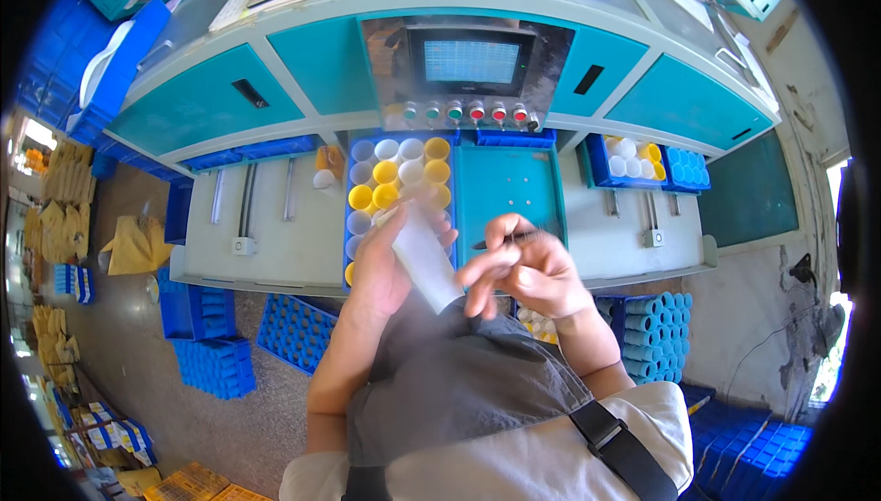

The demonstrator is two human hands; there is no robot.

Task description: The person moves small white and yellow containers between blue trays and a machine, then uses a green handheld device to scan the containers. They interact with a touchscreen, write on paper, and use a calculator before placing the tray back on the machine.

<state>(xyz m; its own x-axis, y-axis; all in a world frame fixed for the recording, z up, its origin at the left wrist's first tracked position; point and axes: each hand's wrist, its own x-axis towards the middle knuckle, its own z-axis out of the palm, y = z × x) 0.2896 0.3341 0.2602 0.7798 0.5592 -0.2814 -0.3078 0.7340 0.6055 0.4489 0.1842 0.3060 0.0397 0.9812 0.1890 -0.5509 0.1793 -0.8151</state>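
My left hand (378, 267) is wrapped around a white, slightly tapered tube (429, 270), tilted with its lower end toward my apron. Close to that end is my right hand (532, 273), its fingers curled. A slim dark tool (480, 245) pokes out between the right fingers; its exact kind is hard to make out. Beyond the left hand, a blue crate (351, 191) holds upright white and yellow tubes (384, 173) in rows. To its right lies a teal tray (486, 198) with several small white pieces (520, 191).
A control panel with a screen (471, 61) and coloured buttons (477, 110) faces me. More tubes (633, 158) stand in a blue crate at right. Blue tube stacks (657, 336) flank me, with blue crates (216, 365) on the left floor. An orange-brown box (330, 162) stands on the bench.
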